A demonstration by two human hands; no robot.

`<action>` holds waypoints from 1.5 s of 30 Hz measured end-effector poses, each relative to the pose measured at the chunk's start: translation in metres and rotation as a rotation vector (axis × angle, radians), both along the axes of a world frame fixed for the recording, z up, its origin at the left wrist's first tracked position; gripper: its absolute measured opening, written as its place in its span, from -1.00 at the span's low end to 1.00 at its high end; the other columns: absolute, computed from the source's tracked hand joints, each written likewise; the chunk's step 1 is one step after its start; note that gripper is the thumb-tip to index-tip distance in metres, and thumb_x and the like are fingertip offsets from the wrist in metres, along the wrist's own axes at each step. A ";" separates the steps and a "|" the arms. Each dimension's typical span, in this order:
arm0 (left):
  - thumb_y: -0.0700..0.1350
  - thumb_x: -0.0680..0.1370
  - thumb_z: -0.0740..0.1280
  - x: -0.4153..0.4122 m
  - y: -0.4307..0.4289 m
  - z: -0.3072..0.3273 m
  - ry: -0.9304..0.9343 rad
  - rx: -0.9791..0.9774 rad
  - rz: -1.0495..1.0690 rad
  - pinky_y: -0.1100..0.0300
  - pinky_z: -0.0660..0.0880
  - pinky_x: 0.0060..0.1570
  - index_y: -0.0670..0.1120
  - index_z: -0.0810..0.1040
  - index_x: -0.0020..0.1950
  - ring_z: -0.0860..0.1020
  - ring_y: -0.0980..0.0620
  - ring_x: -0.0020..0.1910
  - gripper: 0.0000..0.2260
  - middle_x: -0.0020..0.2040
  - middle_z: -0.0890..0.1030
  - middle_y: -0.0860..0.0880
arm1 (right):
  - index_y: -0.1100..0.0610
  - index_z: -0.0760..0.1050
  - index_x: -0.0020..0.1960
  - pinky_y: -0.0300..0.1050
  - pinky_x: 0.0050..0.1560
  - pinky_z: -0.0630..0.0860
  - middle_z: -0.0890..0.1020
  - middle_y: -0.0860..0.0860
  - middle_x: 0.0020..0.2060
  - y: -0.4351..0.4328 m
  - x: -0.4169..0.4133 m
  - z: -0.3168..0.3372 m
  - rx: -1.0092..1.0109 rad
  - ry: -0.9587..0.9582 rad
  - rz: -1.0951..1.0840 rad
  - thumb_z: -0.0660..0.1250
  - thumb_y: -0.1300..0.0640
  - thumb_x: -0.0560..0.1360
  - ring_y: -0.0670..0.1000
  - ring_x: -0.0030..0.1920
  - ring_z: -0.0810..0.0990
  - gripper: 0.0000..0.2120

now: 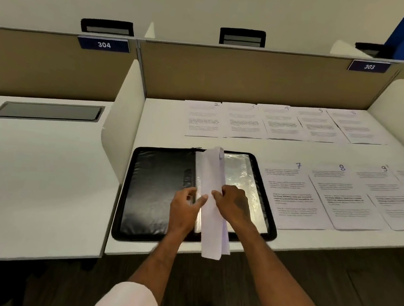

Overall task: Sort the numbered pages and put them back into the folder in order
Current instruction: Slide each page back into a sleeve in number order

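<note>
holding curled page [213, 192], both hands, over folder [157, 185]

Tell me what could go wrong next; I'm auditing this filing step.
The curled white paper sheet, gripped by the right hand with the left hand at its edge, may crease entering the clear plastic sleeve of the open black folder. Its lower end overhangs the white desk and could catch. Printed pages 8 to 10 overlap, so two may lift together.

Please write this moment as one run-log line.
step: insert page 1 | left hand, right hand: hold it over open folder | other pages: on desk
</note>
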State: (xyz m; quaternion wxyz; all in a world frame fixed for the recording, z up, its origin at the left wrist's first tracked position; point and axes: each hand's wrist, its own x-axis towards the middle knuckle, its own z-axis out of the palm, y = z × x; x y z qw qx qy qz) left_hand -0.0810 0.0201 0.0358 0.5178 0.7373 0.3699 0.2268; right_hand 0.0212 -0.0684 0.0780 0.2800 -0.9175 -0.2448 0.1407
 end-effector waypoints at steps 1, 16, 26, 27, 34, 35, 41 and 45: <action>0.17 0.51 0.38 -0.001 -0.001 0.002 0.017 -0.166 0.015 0.15 0.49 0.12 -0.04 0.42 0.38 0.52 0.00 0.19 -0.49 0.29 0.50 -0.02 | 0.13 0.56 -0.10 -0.12 -0.16 0.55 0.64 0.06 -0.12 -0.004 0.000 0.002 0.001 0.003 0.036 0.25 -0.11 0.55 0.03 -0.18 0.58 -0.69; 0.27 0.57 0.20 0.029 -0.055 -0.020 0.017 -0.645 0.009 0.06 0.53 0.06 -0.03 0.49 0.24 0.59 -0.03 0.10 -0.56 0.17 0.62 -0.07 | 0.19 0.53 -0.03 -0.17 -0.16 0.42 0.64 0.11 -0.06 -0.066 0.009 -0.008 -0.004 -0.053 0.065 0.22 0.00 0.60 0.03 -0.14 0.57 -0.74; 0.12 0.52 0.39 0.019 -0.033 -0.045 0.811 0.683 -0.638 -0.01 0.45 0.19 -0.03 0.49 0.34 0.46 -0.07 0.25 -0.55 0.26 0.48 -0.05 | 0.20 0.51 0.12 -0.16 -0.05 0.51 0.62 0.11 0.00 -0.111 0.033 -0.014 -0.148 -0.249 0.160 0.14 0.06 0.65 0.07 -0.03 0.61 -0.74; 0.08 0.54 0.37 0.021 -0.034 -0.047 0.811 0.722 -0.641 -0.01 0.47 0.15 -0.04 0.52 0.30 0.49 -0.08 0.21 -0.62 0.23 0.50 -0.06 | 0.20 0.50 0.13 -0.16 -0.05 0.52 0.62 0.11 0.01 -0.111 0.031 -0.015 -0.158 -0.243 0.160 0.14 0.08 0.64 0.07 -0.03 0.61 -0.76; -0.18 0.55 0.28 0.028 -0.030 -0.054 0.768 0.853 -0.604 0.04 0.57 -0.06 -0.07 0.62 0.06 0.62 -0.08 -0.06 -0.84 -0.01 0.62 -0.07 | 0.20 0.46 0.25 -0.12 0.05 0.49 0.59 0.11 0.10 -0.097 0.010 -0.012 -0.196 -0.238 0.179 0.18 0.15 0.62 0.09 0.09 0.59 -0.75; -0.19 0.55 0.27 0.029 -0.029 -0.055 0.756 0.824 -0.593 0.03 0.58 -0.05 -0.08 0.62 0.05 0.62 -0.09 -0.06 -0.84 -0.02 0.62 -0.07 | 0.20 0.45 0.25 -0.13 0.05 0.48 0.58 0.11 0.11 -0.095 0.007 -0.011 -0.203 -0.236 0.169 0.18 0.16 0.62 0.09 0.09 0.58 -0.75; 0.02 0.50 0.42 0.036 -0.015 -0.060 0.609 0.512 -0.424 0.08 0.57 -0.07 0.01 0.63 -0.09 0.58 0.00 -0.17 -0.90 -0.15 0.63 0.01 | 0.17 0.44 0.32 -0.10 0.08 0.52 0.60 0.11 0.09 -0.097 0.003 -0.016 -0.104 -0.247 0.027 0.20 0.15 0.61 0.09 0.07 0.60 -0.70; 0.13 0.44 0.49 0.045 -0.009 -0.060 0.559 0.266 -0.412 0.13 0.56 -0.11 -0.02 0.63 -0.13 0.58 0.04 -0.21 -0.77 -0.22 0.63 0.01 | 0.20 0.50 0.27 -0.13 0.00 0.51 0.63 0.13 0.02 -0.110 0.002 -0.020 -0.054 -0.286 -0.048 0.24 0.19 0.60 0.11 -0.01 0.62 -0.73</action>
